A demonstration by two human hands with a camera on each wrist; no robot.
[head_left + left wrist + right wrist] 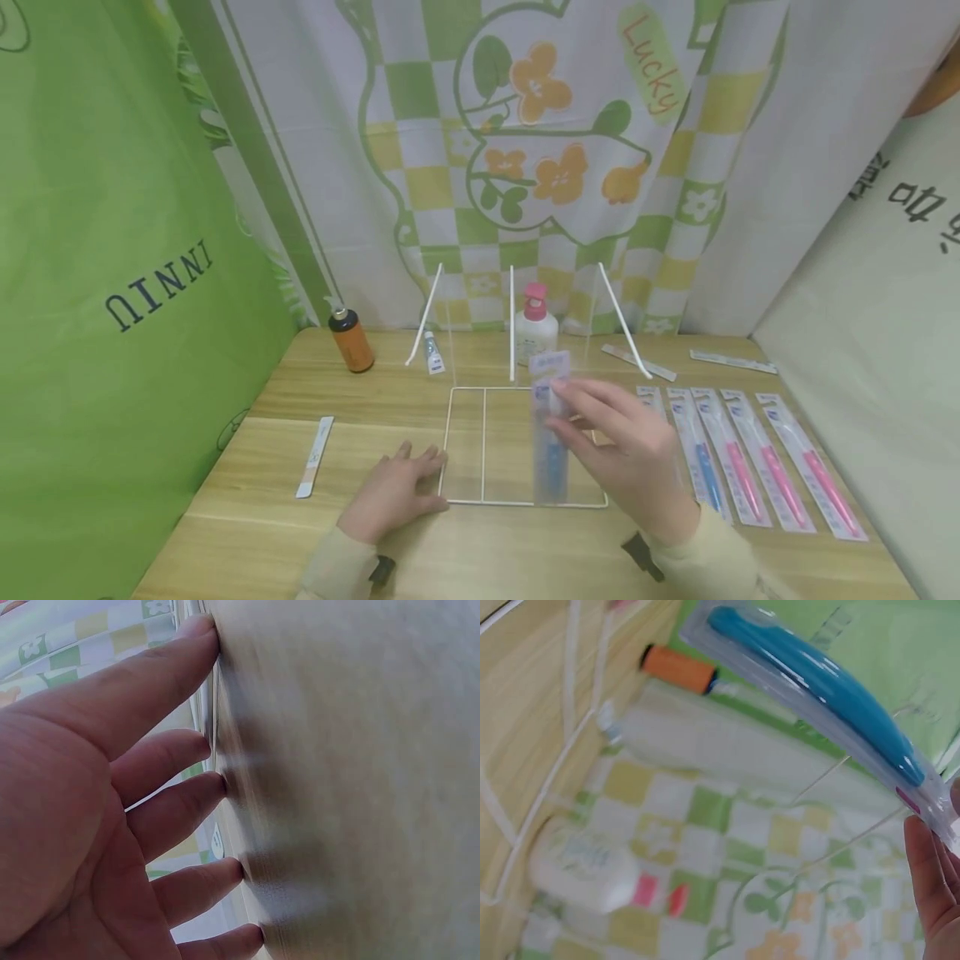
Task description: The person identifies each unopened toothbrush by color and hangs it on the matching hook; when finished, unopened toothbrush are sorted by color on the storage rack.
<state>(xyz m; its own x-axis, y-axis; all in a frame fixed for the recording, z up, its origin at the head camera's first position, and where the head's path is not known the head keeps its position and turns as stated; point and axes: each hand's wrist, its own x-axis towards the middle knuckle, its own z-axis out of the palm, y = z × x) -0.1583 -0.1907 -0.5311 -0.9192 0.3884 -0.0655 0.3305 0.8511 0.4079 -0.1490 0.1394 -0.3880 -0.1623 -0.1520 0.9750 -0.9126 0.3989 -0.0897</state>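
A blue toothbrush in a clear blister pack (552,454) is pinched by my right hand (630,446), held upright above the right part of a white wire rack (484,446). The right wrist view shows the pack's blue handle (825,686) up close, with fingertips at one end. My left hand (396,493) rests on the table beside the rack's left edge, fingers spread. In the left wrist view the fingertips (214,784) touch the wood. Three white prongs of the rack rise toward the back.
Several packaged toothbrushes, pink (780,475) and blue (708,471), lie in a row at right. Behind stand a pink-topped pump bottle (536,329) and an orange bottle (351,340), with a small tube (433,353) between. Slim strips (314,458) lie left and back right.
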